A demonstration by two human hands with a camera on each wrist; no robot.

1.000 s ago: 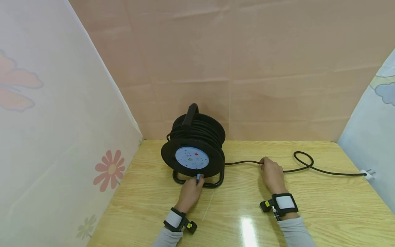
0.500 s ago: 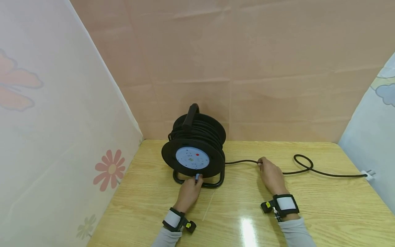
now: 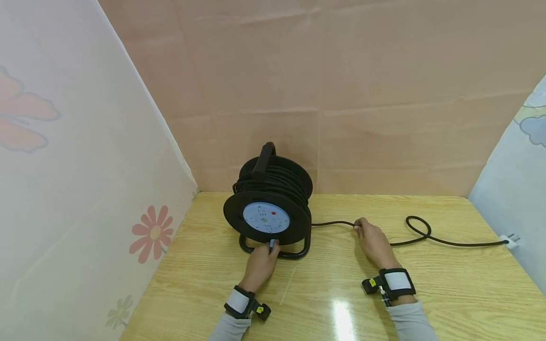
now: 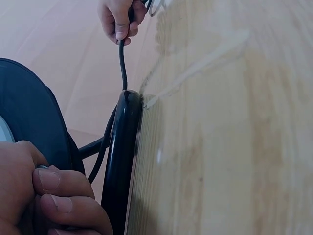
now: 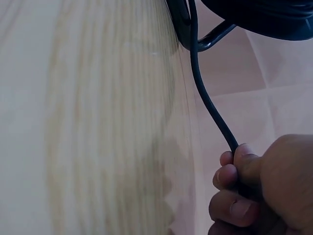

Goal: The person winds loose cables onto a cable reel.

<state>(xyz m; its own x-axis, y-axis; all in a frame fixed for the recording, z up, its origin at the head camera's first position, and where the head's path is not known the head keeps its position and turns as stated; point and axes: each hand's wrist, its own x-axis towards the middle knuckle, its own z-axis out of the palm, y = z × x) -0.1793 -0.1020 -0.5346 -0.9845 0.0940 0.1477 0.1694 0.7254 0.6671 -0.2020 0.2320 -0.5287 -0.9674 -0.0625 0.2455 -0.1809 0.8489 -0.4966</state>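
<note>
A black cable reel [image 3: 232, 215] with a pale blue socket panel [image 3: 256, 222] stands on its tubular frame [image 3: 304, 248] at the table's centre left. My left hand [image 3: 260, 265] grips the small blue knob [image 3: 272, 243] low on the reel's front disc; curled fingers hide most of it in the left wrist view. Black cable [image 3: 332, 223] runs from the reel's right side to my right hand [image 3: 374, 241], which pinches it between thumb and fingers. In the right wrist view, the cable [image 5: 208, 100] slants from the frame down into those fingers.
Beyond the right hand the cable makes one loop [image 3: 420, 219] and ends in a white plug [image 3: 509, 241] at the table's right edge. The wooden table [image 3: 324, 293] meets a brown backdrop [image 3: 384, 142] behind and a flowered panel [image 3: 106, 199] on the left.
My right hand has shifted slightly left toward the reel, still pinching the cable. The blue knob has moved a little left, with the left hand on it. The cable loop has slid slightly nearer.
</note>
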